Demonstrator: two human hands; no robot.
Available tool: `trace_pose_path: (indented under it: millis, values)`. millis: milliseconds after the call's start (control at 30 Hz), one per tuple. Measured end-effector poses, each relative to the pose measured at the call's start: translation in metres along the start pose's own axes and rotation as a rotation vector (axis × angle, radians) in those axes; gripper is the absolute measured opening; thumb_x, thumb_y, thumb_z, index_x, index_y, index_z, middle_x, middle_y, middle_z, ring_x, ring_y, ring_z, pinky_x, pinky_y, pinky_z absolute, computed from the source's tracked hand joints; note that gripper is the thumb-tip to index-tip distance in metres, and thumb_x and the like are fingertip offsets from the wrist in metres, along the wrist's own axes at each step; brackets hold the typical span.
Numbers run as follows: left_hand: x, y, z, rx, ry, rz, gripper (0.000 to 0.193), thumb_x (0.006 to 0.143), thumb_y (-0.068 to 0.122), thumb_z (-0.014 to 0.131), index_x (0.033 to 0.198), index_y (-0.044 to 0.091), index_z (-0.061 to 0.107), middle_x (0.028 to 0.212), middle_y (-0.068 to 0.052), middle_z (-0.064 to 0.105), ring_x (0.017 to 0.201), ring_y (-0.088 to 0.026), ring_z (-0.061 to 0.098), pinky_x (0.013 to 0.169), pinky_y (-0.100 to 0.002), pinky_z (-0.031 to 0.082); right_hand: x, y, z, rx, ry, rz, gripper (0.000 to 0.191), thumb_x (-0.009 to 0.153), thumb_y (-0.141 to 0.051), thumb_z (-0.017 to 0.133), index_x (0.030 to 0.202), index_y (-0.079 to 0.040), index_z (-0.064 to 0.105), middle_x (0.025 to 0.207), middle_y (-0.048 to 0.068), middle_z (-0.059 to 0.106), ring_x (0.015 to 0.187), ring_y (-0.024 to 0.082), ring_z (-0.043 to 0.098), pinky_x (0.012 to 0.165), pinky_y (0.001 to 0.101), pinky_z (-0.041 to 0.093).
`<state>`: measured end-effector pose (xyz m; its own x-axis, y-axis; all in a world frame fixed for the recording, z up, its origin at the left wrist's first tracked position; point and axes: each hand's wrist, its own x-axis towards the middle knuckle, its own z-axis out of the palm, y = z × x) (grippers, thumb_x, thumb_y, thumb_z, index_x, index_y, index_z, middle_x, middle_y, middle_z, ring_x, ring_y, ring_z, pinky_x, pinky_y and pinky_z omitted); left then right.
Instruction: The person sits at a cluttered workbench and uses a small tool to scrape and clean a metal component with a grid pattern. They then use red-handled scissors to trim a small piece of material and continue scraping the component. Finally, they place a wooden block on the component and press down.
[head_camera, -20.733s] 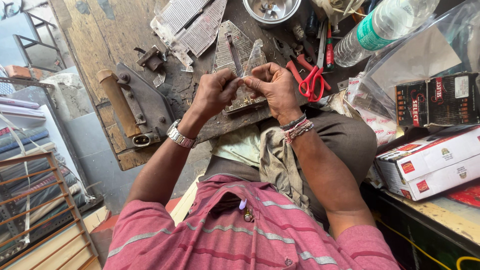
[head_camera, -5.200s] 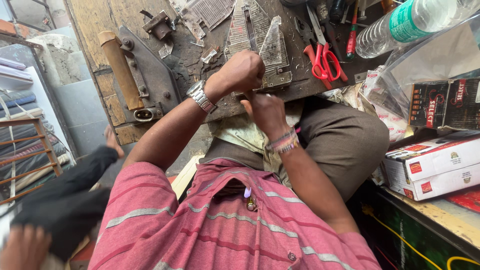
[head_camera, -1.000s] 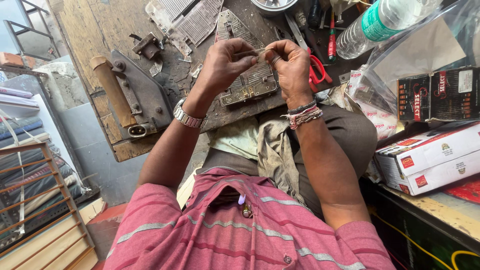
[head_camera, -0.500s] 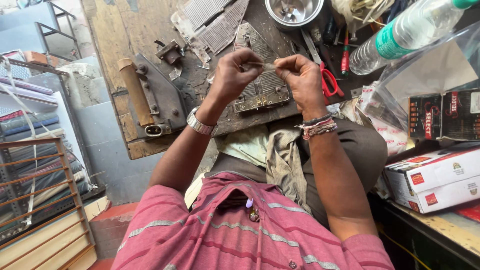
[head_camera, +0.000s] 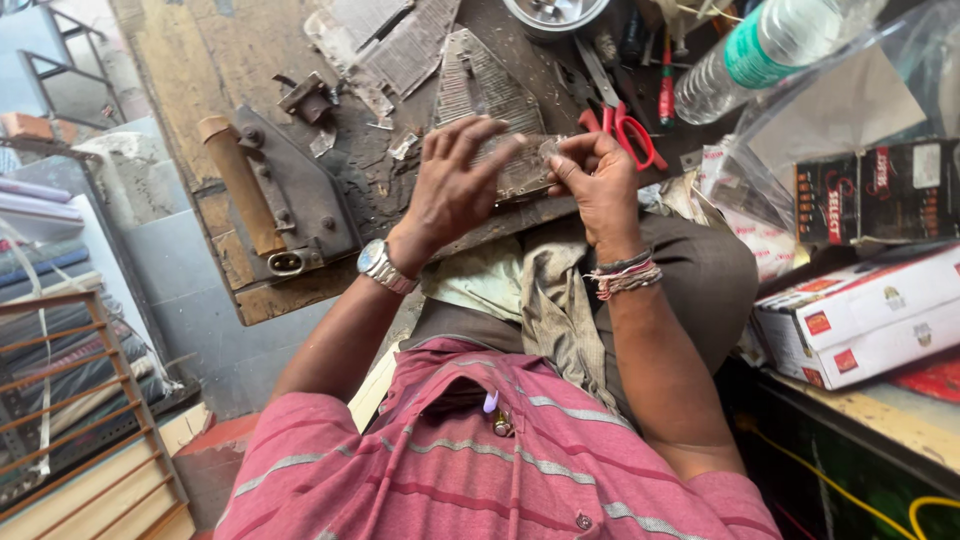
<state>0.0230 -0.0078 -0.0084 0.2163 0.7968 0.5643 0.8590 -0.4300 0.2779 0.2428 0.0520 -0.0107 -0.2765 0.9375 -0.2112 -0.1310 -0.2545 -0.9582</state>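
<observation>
Wooden workboard (head_camera: 180, 80), carrying a grey metal bracket (head_camera: 300, 190).

Left hand (head_camera: 450, 185): fingers spread flat, pinning a ridged metal plate (head_camera: 515, 170) against the board edge, seemingly to steady it.

Right hand (head_camera: 595, 180): fingertips pinched at the plate's right end.

Red-handled scissors (head_camera: 625, 125), within reach.

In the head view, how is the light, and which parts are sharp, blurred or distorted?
Head view: soft daylight, no hard shadows; the left hand and right hand on the flat metal piece are fairly sharp; the plastic bottle shows mild glare; the clear bag is hazy; wide-angle bending stretches the edges, as at the wooden rack.
</observation>
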Motion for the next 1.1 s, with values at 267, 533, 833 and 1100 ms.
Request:
trace_pose_path:
  millis: [267, 533, 833, 1100]
  values:
    - [-0.013, -0.011, 0.015, -0.313, -0.348, -0.277, 0.026, 0.091, 0.012, 0.073, 0.115, 0.002, 0.069, 0.127, -0.014, 0.064, 0.114, -0.027, 0.059, 0.098, -0.038, 0.050, -0.024, 0.039, -0.026, -0.056, 0.199, 0.120, 0.024, 0.092, 0.003, 0.075, 0.113, 0.005, 0.064, 0.089, 0.007, 0.072, 0.072, 0.011, 0.070, 0.061, 0.0237, 0.061]
    - [-0.004, 0.001, 0.019, -0.190, -0.509, -0.208, 0.026, 0.081, 0.010, 0.074, 0.106, 0.006, 0.073, 0.124, -0.011, 0.065, 0.110, -0.027, 0.057, 0.097, -0.040, 0.048, -0.027, 0.040, -0.031, -0.032, 0.188, 0.184, 0.013, 0.090, 0.004, 0.071, 0.102, 0.001, 0.068, 0.089, 0.005, 0.073, 0.072, 0.009, 0.070, 0.062, 0.0216, 0.059]
    - [-0.007, -0.004, 0.008, -0.251, -0.518, -0.259, 0.035, 0.076, 0.011, 0.078, 0.110, 0.007, 0.073, 0.125, -0.012, 0.062, 0.108, -0.027, 0.055, 0.089, -0.040, 0.047, -0.034, 0.032, -0.037, -0.176, 0.031, 0.154, 0.018, 0.089, 0.005, 0.066, 0.102, -0.001, 0.076, 0.095, 0.005, 0.075, 0.079, 0.008, 0.070, 0.072, 0.0210, 0.057]
    - [-0.010, 0.004, 0.017, -0.151, -0.461, -0.168, 0.019, 0.084, 0.019, 0.077, 0.098, 0.006, 0.075, 0.126, -0.012, 0.064, 0.111, -0.028, 0.056, 0.094, -0.043, 0.048, -0.057, 0.025, -0.036, -0.410, 0.060, 0.164, 0.027, 0.087, 0.001, 0.073, 0.112, -0.002, 0.064, 0.090, 0.006, 0.071, 0.068, 0.007, 0.067, 0.056, 0.0203, 0.055]
